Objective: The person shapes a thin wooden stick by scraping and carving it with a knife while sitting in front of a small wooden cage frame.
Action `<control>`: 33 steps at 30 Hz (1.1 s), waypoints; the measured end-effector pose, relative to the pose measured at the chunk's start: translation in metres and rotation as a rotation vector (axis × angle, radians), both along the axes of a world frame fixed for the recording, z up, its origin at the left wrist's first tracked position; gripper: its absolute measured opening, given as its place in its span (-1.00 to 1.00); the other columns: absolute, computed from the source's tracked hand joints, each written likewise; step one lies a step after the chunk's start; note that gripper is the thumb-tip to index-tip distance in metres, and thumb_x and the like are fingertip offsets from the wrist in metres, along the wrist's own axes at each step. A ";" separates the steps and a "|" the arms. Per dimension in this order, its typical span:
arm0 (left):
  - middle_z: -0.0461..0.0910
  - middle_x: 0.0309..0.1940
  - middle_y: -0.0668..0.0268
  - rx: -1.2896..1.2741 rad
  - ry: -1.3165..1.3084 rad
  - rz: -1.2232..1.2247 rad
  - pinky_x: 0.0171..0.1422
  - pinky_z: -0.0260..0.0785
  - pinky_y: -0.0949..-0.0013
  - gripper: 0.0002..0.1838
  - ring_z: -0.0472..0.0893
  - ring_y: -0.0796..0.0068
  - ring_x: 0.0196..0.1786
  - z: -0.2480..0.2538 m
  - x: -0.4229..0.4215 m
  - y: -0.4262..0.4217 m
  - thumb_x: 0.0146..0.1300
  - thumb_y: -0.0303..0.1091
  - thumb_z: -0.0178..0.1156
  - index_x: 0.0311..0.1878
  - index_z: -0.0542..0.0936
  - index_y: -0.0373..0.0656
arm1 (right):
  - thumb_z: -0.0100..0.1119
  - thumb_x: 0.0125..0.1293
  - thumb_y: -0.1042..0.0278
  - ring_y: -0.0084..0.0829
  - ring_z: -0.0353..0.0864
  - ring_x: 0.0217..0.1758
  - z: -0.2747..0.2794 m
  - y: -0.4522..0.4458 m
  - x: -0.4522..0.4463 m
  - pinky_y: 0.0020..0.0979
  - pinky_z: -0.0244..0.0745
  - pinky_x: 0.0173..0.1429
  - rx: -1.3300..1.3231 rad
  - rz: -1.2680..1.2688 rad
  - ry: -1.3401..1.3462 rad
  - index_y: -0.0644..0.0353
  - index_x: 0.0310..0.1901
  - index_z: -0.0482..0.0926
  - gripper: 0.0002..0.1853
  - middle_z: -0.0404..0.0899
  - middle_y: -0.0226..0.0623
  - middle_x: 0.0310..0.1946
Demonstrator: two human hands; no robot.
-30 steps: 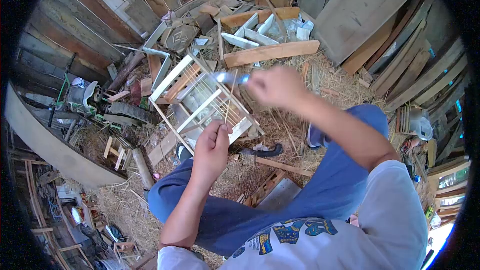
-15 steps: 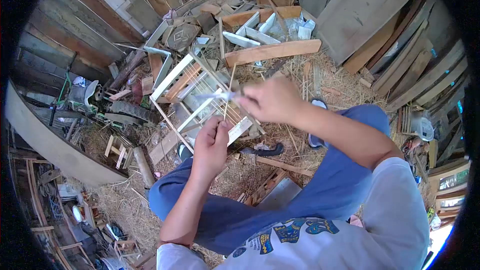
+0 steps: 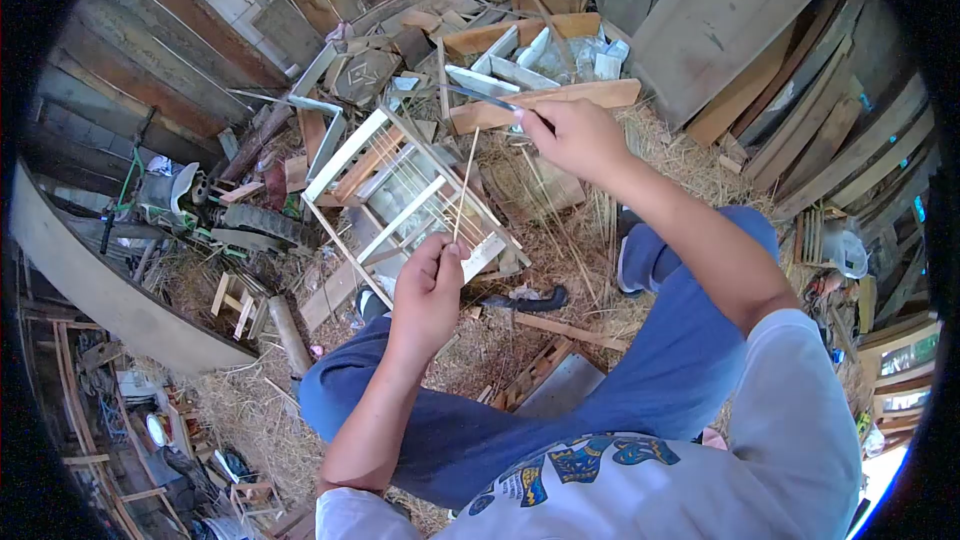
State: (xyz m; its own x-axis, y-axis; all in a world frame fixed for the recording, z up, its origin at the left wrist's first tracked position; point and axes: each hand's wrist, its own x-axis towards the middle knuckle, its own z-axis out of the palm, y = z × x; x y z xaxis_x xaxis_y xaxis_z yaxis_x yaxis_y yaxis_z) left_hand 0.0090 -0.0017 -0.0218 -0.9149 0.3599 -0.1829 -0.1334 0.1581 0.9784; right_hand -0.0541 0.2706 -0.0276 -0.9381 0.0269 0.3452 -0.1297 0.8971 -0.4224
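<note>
Straw (image 3: 235,410) litters the ground around the wooden frame (image 3: 342,156). The right hand (image 3: 582,140), fingers curled round the knife (image 3: 492,100), has swung clear of the stick (image 3: 466,185), apparently ending a stroke; the left hand (image 3: 426,285) pinches the stick's lower end beside the frame.

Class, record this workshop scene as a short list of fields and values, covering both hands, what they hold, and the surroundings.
Left hand: fingers closed on a thin wooden stick
Right hand: gripping a knife by its dark handle, blade pointing away from the hand
Contact: blade and stick apart
Nearby: slatted wooden frame, tilted, beyond the left hand
Ground: straw and wood scraps
Beyond the right hand: large board leaning
Far left: small green vehicle, partly visible
</note>
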 end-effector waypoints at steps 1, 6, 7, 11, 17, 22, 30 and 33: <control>0.32 -0.49 0.61 -0.012 -0.026 0.004 -0.42 0.02 0.57 -0.83 0.22 0.84 -0.48 0.004 0.000 -0.002 0.63 -0.36 -0.01 -0.10 0.54 -0.17 | 0.14 0.47 -0.13 -0.03 0.65 -0.55 0.008 -0.004 0.004 -0.04 0.51 -0.42 -0.059 -0.015 0.075 0.07 -0.35 0.71 -0.56 0.61 -0.18 -0.63; 0.39 -0.40 0.55 -0.022 -0.044 0.003 -0.32 0.12 0.55 -0.85 0.27 0.81 -0.37 0.004 0.000 0.000 0.61 -0.40 0.00 -0.09 0.54 -0.20 | 0.18 0.46 -0.05 -0.08 0.59 -0.65 0.022 -0.045 0.044 -0.09 0.42 -0.55 -0.021 0.177 -0.003 0.07 -0.46 0.63 -0.58 0.52 -0.17 -0.73; 0.32 -0.48 0.61 -0.006 0.011 0.014 -0.41 0.02 0.57 -0.83 0.22 0.84 -0.47 0.001 0.001 0.002 0.63 -0.36 -0.01 -0.09 0.53 -0.17 | 0.15 0.46 -0.09 -0.05 0.62 -0.62 0.027 -0.046 0.046 -0.04 0.47 -0.51 0.022 0.242 -0.045 0.07 -0.46 0.64 -0.55 0.56 -0.15 -0.69; 0.25 -0.55 0.65 0.026 -0.021 0.029 -0.49 -0.08 0.58 -0.84 0.17 0.87 -0.54 -0.005 0.000 0.001 0.63 -0.36 -0.01 -0.08 0.53 -0.16 | 0.11 0.46 -0.13 0.00 0.63 -0.63 0.009 -0.029 0.021 0.01 0.53 -0.48 0.074 0.150 0.030 0.05 -0.48 0.65 -0.53 0.59 -0.14 -0.68; 0.49 -0.31 0.49 -0.066 0.009 0.037 -0.18 0.23 0.56 -0.85 0.39 0.76 -0.26 0.003 0.003 0.000 0.61 -0.45 -0.03 -0.05 0.53 -0.24 | 0.17 0.42 -0.16 -0.04 0.61 -0.64 -0.001 -0.024 0.021 -0.02 0.49 -0.52 0.069 0.224 0.041 -0.01 -0.53 0.59 -0.54 0.52 -0.18 -0.73; 0.55 -0.24 0.44 -0.050 0.015 0.028 -0.09 0.27 0.56 -0.86 0.45 0.75 -0.18 -0.002 0.002 -0.001 0.61 -0.46 -0.03 -0.03 0.52 -0.28 | 0.08 0.47 -0.19 -0.01 0.64 -0.57 0.014 -0.040 0.046 -0.04 0.54 -0.43 0.112 0.349 -0.004 0.08 -0.51 0.60 -0.46 0.58 -0.15 -0.66; 0.40 -0.43 0.48 -0.170 0.125 0.007 -0.32 0.17 0.52 -0.89 0.32 0.75 -0.38 0.004 0.002 -0.006 0.58 -0.46 0.01 -0.04 0.51 -0.27 | 0.13 0.51 -0.04 -0.06 0.66 -0.50 0.025 -0.016 0.015 -0.01 0.46 -0.41 -0.213 0.070 -0.028 0.13 -0.41 0.63 -0.56 0.57 -0.11 -0.60; 0.37 -0.47 0.47 -0.146 0.111 0.029 -0.34 0.16 0.50 -0.88 0.30 0.74 -0.40 0.003 0.003 -0.001 0.57 -0.45 0.03 -0.07 0.52 -0.28 | 0.10 0.48 -0.12 -0.03 0.67 -0.54 0.012 -0.041 0.036 0.01 0.54 -0.42 -0.026 0.192 -0.114 0.05 -0.41 0.68 -0.55 0.58 -0.12 -0.65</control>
